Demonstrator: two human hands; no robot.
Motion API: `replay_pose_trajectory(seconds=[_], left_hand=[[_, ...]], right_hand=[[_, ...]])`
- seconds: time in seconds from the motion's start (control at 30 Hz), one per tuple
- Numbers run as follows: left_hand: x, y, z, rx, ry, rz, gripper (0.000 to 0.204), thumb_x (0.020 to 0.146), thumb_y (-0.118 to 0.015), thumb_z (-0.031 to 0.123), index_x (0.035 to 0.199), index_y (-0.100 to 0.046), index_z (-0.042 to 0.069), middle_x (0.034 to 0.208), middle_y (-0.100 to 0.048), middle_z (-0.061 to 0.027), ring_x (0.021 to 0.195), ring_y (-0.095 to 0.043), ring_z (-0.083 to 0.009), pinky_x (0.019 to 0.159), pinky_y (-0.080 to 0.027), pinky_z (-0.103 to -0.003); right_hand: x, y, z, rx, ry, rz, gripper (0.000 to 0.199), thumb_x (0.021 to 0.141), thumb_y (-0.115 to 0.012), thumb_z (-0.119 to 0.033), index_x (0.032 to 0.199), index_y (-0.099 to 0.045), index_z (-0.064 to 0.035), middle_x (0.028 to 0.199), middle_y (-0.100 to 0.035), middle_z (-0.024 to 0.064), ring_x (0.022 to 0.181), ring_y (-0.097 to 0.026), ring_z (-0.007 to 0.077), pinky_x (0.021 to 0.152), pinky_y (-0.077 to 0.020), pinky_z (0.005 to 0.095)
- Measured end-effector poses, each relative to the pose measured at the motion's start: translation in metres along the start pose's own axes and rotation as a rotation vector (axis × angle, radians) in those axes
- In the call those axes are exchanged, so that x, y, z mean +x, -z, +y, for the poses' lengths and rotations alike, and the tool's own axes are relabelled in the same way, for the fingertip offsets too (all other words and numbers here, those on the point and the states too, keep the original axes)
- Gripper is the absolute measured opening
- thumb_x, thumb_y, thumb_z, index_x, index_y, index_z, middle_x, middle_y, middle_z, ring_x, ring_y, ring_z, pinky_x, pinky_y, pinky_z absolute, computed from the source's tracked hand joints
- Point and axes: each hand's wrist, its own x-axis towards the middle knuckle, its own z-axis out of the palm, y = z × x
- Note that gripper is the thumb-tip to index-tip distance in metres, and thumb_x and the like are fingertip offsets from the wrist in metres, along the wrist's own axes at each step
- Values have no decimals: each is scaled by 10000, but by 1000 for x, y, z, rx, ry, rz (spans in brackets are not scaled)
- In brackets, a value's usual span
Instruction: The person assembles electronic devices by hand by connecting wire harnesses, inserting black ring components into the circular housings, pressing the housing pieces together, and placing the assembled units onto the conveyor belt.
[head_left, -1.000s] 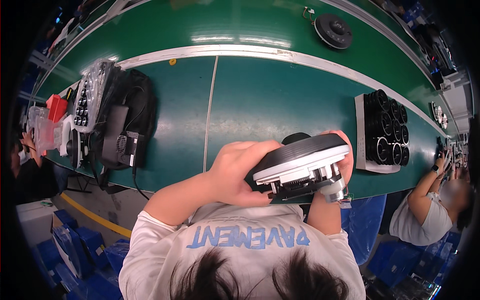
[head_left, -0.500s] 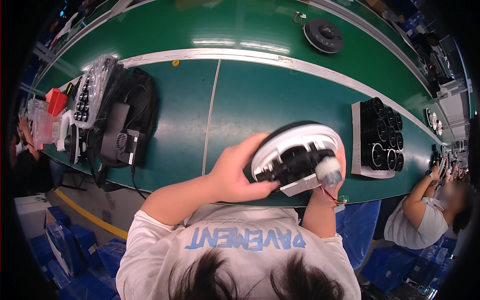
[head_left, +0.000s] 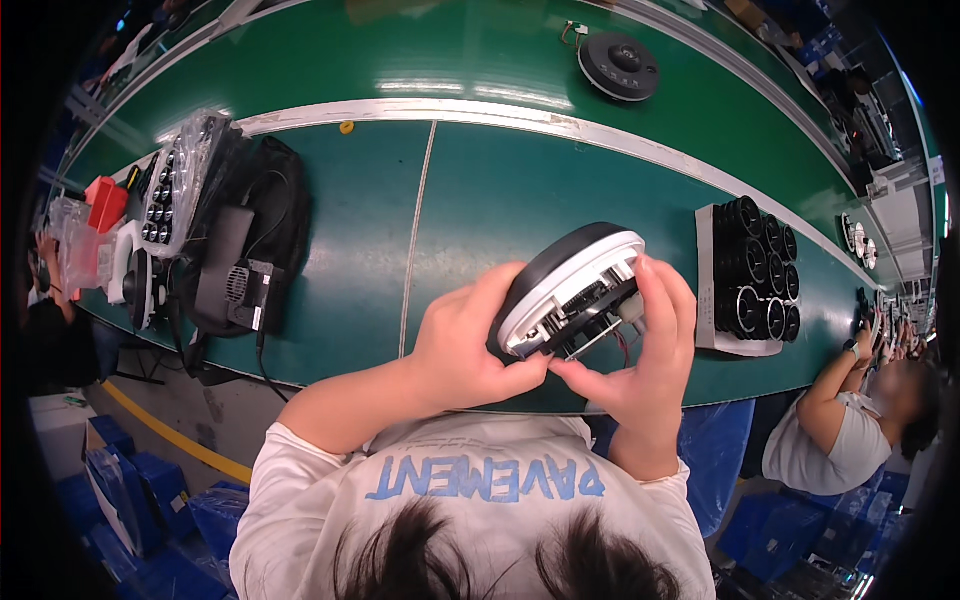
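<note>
A round device (head_left: 545, 283) with a black cover, a white rim and exposed inner parts is held up over the near edge of the green table. It is tilted, its open underside facing right and toward me. My left hand (head_left: 465, 338) is closed on its left side, thumb at the lower edge. My right hand (head_left: 648, 355) has its fingertips at the upper right rim, and its thumb reaches the lower edge beside my left thumb. Thin red wires (head_left: 624, 347) and a pale cylindrical part show partly behind my right fingers.
A similar round black device (head_left: 618, 66) lies on the far green belt. At right stands a tray (head_left: 706, 270) of stacked black rings. A black bag (head_left: 290, 185) with a power adapter and bagged parts sits at left. A co-worker (head_left: 830, 430) sits at right.
My hands have turned the device so its underside faces more to the right. My right hand has come round to its near side. The far round device has shifted left.
</note>
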Motion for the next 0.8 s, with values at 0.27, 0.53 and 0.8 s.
replay_pose_trajectory(seconds=[0.27,0.53,0.8], left_hand=[[13,19,3,-393,90,-395,904,665,-731,220,1362,-177,63,1207,-465,-190,1083,-505,-277,905,-396,-349],[1,0,3,-642,165,-325,901,674,-680,65,1385,-133,146,1229,-441,-152,1086,-488,-237,895,-395,-337],[-1,-3,0,-454,9,-206,827,664,-614,-5,1367,-201,134,1156,-499,-155,1002,-551,-248,828,-432,-311]], right_hand=[[-6,1,9,54,1,120,754,433,-829,-181,1113,-523,-71,1093,-463,147,899,-539,249,712,-487,324],[-7,-5,9,154,58,156,703,451,-816,-163,1091,-529,-115,1112,-435,184,936,-534,288,741,-489,341],[-6,0,1,92,72,135,703,458,-811,-125,1099,-527,-167,1119,-408,173,943,-528,290,748,-500,345]])
